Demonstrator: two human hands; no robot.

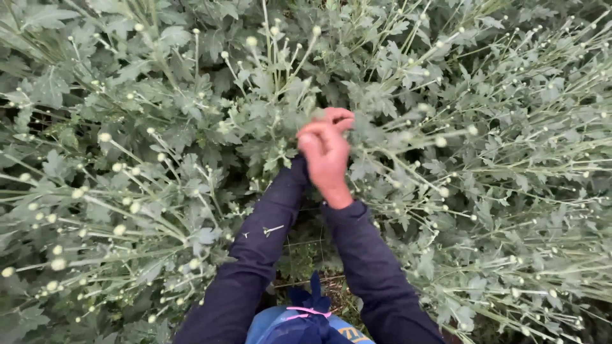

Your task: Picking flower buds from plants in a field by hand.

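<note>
Dense green flower plants [159,159] with lobed leaves and small pale round buds fill the view. Both my arms in dark blue sleeves reach forward into the foliage at the centre. My right hand [326,156] is bent over the leaves, fingers curled together around a stem [299,95] with buds on top; the hand is blurred. My left hand is hidden behind the right hand and the leaves; only its sleeve [268,223] shows.
Long stems with buds [523,127] lean across from the right and left. A blue bag with a pink cord [306,318] hangs at my waist. A thin wire support grid [299,245] and bare soil show between my arms.
</note>
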